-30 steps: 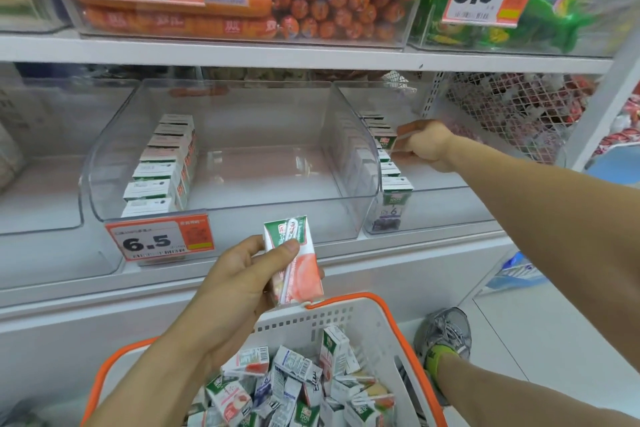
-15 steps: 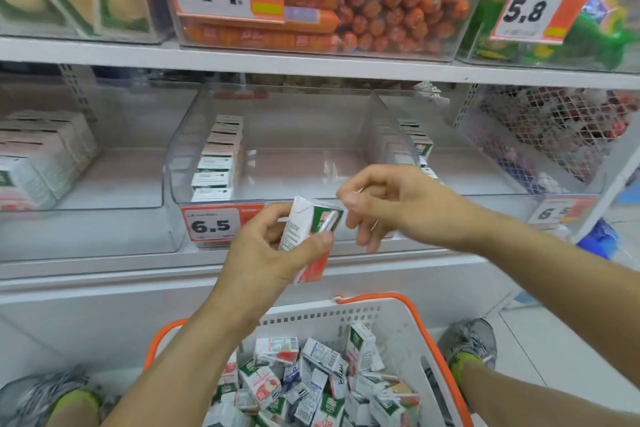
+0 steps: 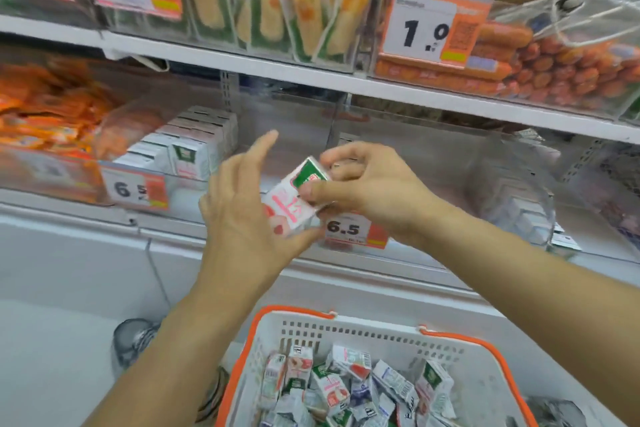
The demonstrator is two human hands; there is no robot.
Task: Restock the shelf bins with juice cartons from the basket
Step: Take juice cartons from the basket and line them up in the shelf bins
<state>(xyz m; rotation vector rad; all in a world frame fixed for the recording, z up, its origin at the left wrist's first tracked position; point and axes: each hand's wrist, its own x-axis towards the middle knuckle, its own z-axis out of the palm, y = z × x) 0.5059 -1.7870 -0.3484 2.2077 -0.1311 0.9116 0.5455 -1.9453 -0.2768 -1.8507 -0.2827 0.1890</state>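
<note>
A small juice carton [image 3: 294, 199], white and pink with a green top, is held in mid-air in front of the shelf. My right hand [image 3: 367, 184] pinches its upper end between thumb and fingers. My left hand [image 3: 242, 211] is beside it with fingers spread and straight; its thumb touches the carton's lower corner. Below stands a white basket with an orange rim [image 3: 464, 340], holding several loose cartons [image 3: 332, 388]. A clear shelf bin [image 3: 194, 149] at left holds rows of upright cartons. Another clear bin [image 3: 512, 198] at right holds more.
Price tags reading 6.5 [image 3: 346, 229] hang on the bin fronts. The upper shelf [image 3: 311, 76] carries sausages [image 3: 554, 69] and packaged corn. Orange snack packs [image 3: 41, 121] fill the far-left bin. A grey shoe [image 3: 135, 340] is on the floor left of the basket.
The view has swung left. My right hand came back from the right bin and took hold of the carton's top; my left hand's fingers opened off it.
</note>
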